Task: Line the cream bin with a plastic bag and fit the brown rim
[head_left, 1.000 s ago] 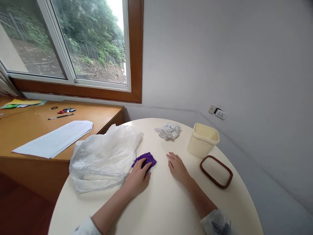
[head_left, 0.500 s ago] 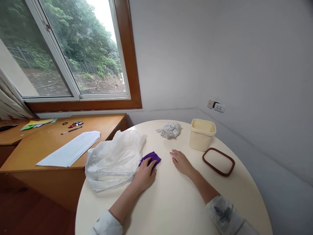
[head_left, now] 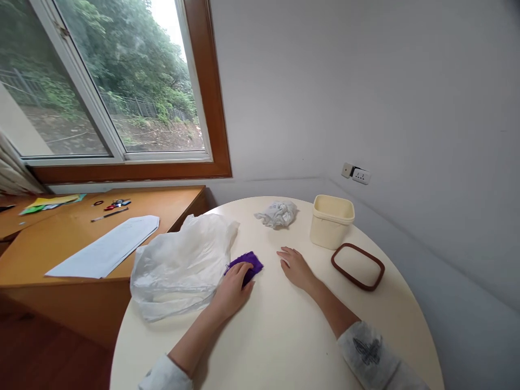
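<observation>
My left hand (head_left: 234,287) is on a folded purple cloth (head_left: 254,261) on the round table, its fingers curled over the near part and covering it. Just left of that hand spreads a crumpled, translucent white plastic bag (head_left: 182,265), close against the cloth. My right hand (head_left: 296,268) rests palm down on the tabletop with fingers apart and holds nothing. To its right lies a brown rectangular ring-like frame (head_left: 357,284). Behind it stands an open cream plastic tub (head_left: 329,233), and a wadded greyish-white plastic bag (head_left: 278,214) sits near the back edge.
The round cream table (head_left: 284,341) stands close to the wall. At left, a wooden desk (head_left: 170,200) bears white papers (head_left: 108,246), a pen (head_left: 109,214), scissors (head_left: 114,205) and coloured papers (head_left: 51,201). A wall socket (head_left: 361,175) is behind the tub.
The whole view has shifted slightly, so things appear a little farther left. My left fingers look closer together on the purple cloth. The right hand stays at the same place on the table.
</observation>
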`<state>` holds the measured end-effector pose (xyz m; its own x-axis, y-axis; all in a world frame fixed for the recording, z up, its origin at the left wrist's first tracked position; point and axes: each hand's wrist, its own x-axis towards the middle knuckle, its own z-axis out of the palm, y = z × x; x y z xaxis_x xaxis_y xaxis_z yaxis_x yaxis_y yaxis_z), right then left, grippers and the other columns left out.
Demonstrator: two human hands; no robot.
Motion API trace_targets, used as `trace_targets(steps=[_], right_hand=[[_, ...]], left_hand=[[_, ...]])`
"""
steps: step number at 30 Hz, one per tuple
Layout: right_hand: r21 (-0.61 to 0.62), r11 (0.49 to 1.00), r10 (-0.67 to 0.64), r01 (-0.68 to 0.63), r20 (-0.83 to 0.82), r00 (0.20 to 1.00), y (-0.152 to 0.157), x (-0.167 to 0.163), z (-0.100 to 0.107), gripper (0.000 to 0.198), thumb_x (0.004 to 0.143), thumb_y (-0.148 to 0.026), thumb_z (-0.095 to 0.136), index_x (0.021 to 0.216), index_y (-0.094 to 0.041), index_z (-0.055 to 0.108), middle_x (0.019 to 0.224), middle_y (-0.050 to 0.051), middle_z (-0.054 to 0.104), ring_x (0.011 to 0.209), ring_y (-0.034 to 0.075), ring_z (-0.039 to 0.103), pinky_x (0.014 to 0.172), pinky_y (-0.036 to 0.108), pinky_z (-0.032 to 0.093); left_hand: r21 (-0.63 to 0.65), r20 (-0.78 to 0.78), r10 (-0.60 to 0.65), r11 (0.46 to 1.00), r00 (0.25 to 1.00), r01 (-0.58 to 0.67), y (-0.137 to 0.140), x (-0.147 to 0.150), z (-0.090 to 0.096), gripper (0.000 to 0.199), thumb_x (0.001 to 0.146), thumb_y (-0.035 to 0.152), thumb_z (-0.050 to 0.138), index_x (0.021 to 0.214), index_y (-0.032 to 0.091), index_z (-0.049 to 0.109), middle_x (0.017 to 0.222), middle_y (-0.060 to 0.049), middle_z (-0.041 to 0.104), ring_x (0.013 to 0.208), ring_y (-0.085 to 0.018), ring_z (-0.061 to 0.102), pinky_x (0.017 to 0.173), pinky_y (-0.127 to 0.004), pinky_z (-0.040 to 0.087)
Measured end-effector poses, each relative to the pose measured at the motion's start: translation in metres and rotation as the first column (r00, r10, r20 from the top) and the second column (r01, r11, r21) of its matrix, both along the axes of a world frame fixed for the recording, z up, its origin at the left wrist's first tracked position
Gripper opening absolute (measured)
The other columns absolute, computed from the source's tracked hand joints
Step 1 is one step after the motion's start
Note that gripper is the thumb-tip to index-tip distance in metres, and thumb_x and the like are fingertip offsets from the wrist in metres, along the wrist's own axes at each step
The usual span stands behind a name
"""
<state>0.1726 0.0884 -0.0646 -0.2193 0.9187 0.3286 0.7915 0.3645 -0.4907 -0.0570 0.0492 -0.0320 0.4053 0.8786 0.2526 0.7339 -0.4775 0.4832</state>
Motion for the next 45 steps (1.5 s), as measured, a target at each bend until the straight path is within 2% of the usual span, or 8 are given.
trace_targets(steps=[12,22,26,31,36,39,42,45], right_hand=[[0.144,0.897,0.423,-0.418,0.001,0.906,-0.046,-0.054,0.028,0.042,0.076,-0.029,0.059,0.117,-0.022,0.05,0.12,0.005,0.054,0.111,0.017,0.048,0.097,0.035,0.032],[0.083,0.93,0.348,-0.357,0.109,0.931,-0.041,-0.048,0.029,0.017,0.083,-0.025,0.051,0.096,-0.022,0.061,0.096,0.004,0.062,0.092,0.019,0.052,0.081,0.034,0.035],[-0.052,0.959,0.25,-0.277,-0.297,0.921,-0.034,-0.047,0.025,0.015,0.083,-0.029,0.05,0.085,-0.019,0.061,0.087,0.004,0.063,0.085,0.018,0.052,0.08,0.033,0.036],[-0.286,0.934,-0.094,-0.212,-0.772,0.629,-0.006,-0.018,0.039,0.039,0.083,-0.048,0.04,0.08,-0.013,0.058,0.065,0.002,0.06,0.062,0.015,0.055,0.06,0.028,0.042],[-0.036,0.998,-0.044,0.052,-0.986,0.163,0.01,0.051,0.117,0.034,0.074,-0.046,0.057,0.09,-0.016,0.059,0.082,0.004,0.064,0.076,0.016,0.059,0.07,0.03,0.046],[0.269,0.854,0.059,0.446,-0.901,0.429,0.013,0.086,0.163,0.032,0.081,-0.045,0.049,0.093,-0.017,0.06,0.091,0.004,0.063,0.085,0.016,0.058,0.079,0.032,0.043],[0.475,0.684,-0.187,0.553,-0.619,0.763,0.02,0.108,0.173,0.032,0.084,-0.04,0.045,0.101,-0.019,0.06,0.101,0.006,0.063,0.096,0.018,0.055,0.089,0.037,0.036],[0.38,0.84,-0.369,0.386,-0.122,0.922,0.026,0.119,0.151,0.031,0.083,-0.038,0.045,0.104,-0.021,0.06,0.105,0.007,0.064,0.1,0.021,0.054,0.098,0.045,0.023]], left_hand=[[-0.145,0.374,0.105,0.988,0.921,-0.054,-0.005,0.013,0.01,0.009,0.077,0.014,0.035,0.082,0.021,0.04,0.087,-0.003,0.054,0.082,-0.017,0.053,0.075,-0.032,0.043],[-0.251,0.484,0.207,0.964,0.85,-0.092,-0.001,0.012,0.004,0.006,0.079,0.02,0.038,0.081,0.022,0.044,0.09,-0.002,0.054,0.084,-0.015,0.055,0.076,-0.03,0.045],[-0.215,0.488,0.203,0.97,0.849,-0.109,-0.001,0.013,0.004,0.009,0.08,0.024,0.039,0.086,0.021,0.045,0.091,-0.003,0.054,0.09,-0.017,0.055,0.083,-0.032,0.043],[-0.261,0.435,0.283,0.948,0.855,-0.181,-0.005,0.012,0.01,0.013,0.081,0.028,0.039,0.088,0.022,0.048,0.094,-0.003,0.056,0.093,-0.02,0.055,0.08,-0.034,0.043],[-0.267,0.417,0.283,0.946,0.864,-0.181,-0.007,0.014,0.013,0.013,0.08,0.026,0.04,0.087,0.022,0.049,0.092,-0.003,0.058,0.092,-0.02,0.057,0.08,-0.034,0.044],[-0.238,0.435,0.247,0.959,0.866,-0.154,-0.007,0.015,0.011,0.013,0.08,0.026,0.04,0.087,0.022,0.05,0.091,-0.004,0.059,0.092,-0.02,0.057,0.08,-0.035,0.045],[-0.217,0.456,0.247,0.963,0.855,-0.162,-0.006,0.015,0.009,0.012,0.079,0.026,0.043,0.086,0.022,0.051,0.09,-0.004,0.06,0.089,-0.021,0.058,0.078,-0.036,0.046],[-0.199,0.45,0.249,0.964,0.858,-0.176,-0.006,0.014,0.01,0.012,0.078,0.026,0.042,0.085,0.022,0.051,0.089,-0.004,0.06,0.087,-0.021,0.059,0.076,-0.036,0.047]])
